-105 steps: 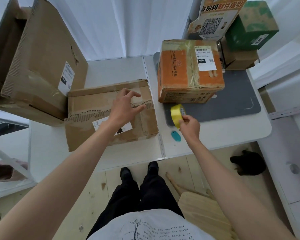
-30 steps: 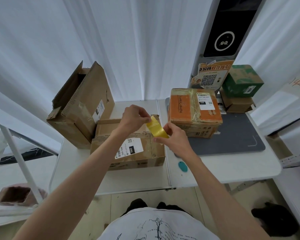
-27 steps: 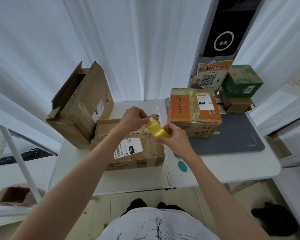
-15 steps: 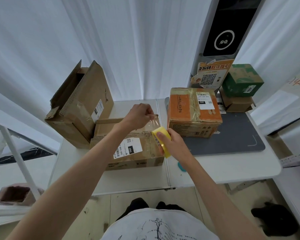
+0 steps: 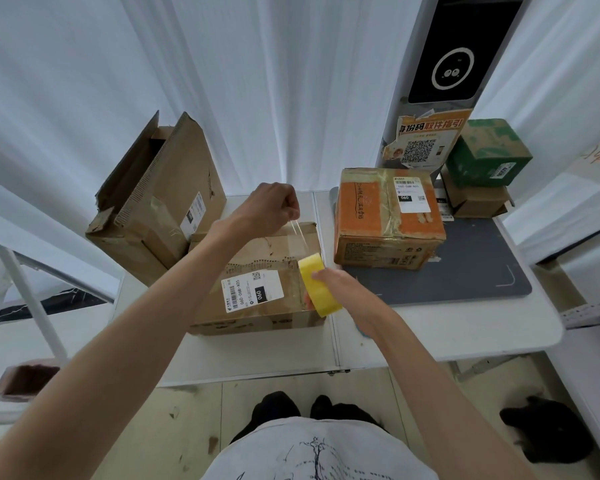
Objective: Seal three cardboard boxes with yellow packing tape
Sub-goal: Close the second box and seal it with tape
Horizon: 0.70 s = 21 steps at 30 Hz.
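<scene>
A flat brown cardboard box (image 5: 257, 268) with a white shipping label lies on the white table (image 5: 430, 327) in front of me. My right hand (image 5: 333, 282) grips a yellow tape roll (image 5: 317, 284) at the box's right edge. My left hand (image 5: 274, 207) pinches the free end of the tape strip (image 5: 298, 233) above the box's far edge; the strip stretches taut between hand and roll. An orange and brown box (image 5: 388, 216) stands to the right. A larger brown box (image 5: 156, 199) with open flaps stands at the left.
A dark grey mat (image 5: 465, 271) lies under the orange box. A green box (image 5: 487, 152) sits on a small brown box (image 5: 475, 200) at the back right, beside a QR-code sign (image 5: 426, 140). A black bag (image 5: 555, 431) lies on the floor at right.
My left hand has pulled the tape end up and away toward the box's far edge. My right hand has drawn the roll down toward the box's near right side, lengthening the strip.
</scene>
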{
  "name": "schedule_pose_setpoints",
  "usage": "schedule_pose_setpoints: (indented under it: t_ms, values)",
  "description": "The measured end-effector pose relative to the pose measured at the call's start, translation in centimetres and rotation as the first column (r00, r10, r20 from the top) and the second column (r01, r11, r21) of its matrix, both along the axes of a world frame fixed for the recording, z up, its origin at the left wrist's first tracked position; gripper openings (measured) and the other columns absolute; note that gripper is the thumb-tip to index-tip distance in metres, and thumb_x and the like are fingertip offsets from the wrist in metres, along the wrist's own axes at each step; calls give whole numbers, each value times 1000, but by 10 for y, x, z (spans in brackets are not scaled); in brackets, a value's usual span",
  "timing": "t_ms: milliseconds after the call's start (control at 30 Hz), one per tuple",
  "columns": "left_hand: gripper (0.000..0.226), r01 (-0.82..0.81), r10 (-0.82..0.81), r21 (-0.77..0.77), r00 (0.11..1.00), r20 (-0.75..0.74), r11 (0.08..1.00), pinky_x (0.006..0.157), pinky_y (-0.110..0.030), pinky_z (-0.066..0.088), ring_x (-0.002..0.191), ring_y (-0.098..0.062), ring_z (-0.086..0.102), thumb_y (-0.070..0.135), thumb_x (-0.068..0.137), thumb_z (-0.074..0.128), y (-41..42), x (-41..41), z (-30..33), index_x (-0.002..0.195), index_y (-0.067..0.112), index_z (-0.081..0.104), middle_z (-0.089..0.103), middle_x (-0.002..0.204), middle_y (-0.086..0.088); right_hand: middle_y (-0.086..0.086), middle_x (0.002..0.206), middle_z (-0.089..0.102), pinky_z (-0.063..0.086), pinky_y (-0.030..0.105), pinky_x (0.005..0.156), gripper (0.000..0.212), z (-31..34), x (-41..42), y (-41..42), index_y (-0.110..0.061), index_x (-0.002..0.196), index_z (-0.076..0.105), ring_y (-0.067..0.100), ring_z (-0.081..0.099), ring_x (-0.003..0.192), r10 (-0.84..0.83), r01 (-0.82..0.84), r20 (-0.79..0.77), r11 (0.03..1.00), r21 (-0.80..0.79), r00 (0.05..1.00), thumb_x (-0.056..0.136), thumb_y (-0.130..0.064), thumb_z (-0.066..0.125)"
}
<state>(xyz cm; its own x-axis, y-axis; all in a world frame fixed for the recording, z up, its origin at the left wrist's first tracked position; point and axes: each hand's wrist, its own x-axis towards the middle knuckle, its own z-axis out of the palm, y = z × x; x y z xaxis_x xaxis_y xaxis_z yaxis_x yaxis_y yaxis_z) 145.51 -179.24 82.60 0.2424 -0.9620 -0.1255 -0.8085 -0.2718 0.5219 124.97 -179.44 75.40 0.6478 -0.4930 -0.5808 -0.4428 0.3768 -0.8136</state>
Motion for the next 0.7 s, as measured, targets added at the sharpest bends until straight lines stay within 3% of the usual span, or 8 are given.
schedule_pose_setpoints:
  t_ms: [167, 367, 433, 533, 700]
  values:
    - [8, -5, 5, 16, 1000, 3, 1000, 62, -17, 37, 74, -4, 52, 3, 94, 59, 0, -1, -2, 94, 8, 66, 58, 81, 9, 5, 86, 73, 50, 51, 101, 30, -11, 4, 5, -12, 108, 66, 20, 67, 80, -68, 68, 7, 997, 48, 998, 106, -34, 45]
    - [4, 36, -32, 103, 999, -43, 994, 63, -20, 36, 82, -15, 50, 11, 100, 55, 3, -2, -11, 101, 14, 52, 52, 89, 8, 5, 84, 73, 50, 50, 102, 28, -10, 5, 10, -15, 107, 64, 22, 67, 86, -101, 98, 23, 990, 99, 995, 108, -34, 44]
    - [33, 115, -110, 130, 993, -46, 985, 63, -19, 34, 82, -13, 45, 24, 91, 74, 5, -5, -11, 106, 13, 46, 46, 93, 8, 6, 87, 74, 50, 48, 101, 25, -12, 6, 14, -16, 114, 60, 23, 68, 89, -136, 127, 53, 981, 149, 989, 108, -33, 43]
    - [81, 226, -240, 152, 968, 77, 962, 65, -12, 34, 88, -11, 41, 35, 63, 95, 10, -11, -15, 113, 12, 37, 36, 109, 3, 11, 97, 75, 50, 48, 100, 31, -18, 8, 16, -15, 133, 49, 24, 70, 94, -181, 141, 125, 950, 279, 975, 107, -29, 39]
    - [103, 281, -290, 74, 917, 274, 957, 64, -19, 32, 89, -15, 36, 48, 47, 99, 20, -13, -34, 117, 9, 34, 25, 110, 1, 13, 101, 75, 50, 38, 85, 28, -24, 16, 18, -12, 130, 51, 21, 69, 95, -219, 135, 202, 923, 360, 955, 106, -20, 39]
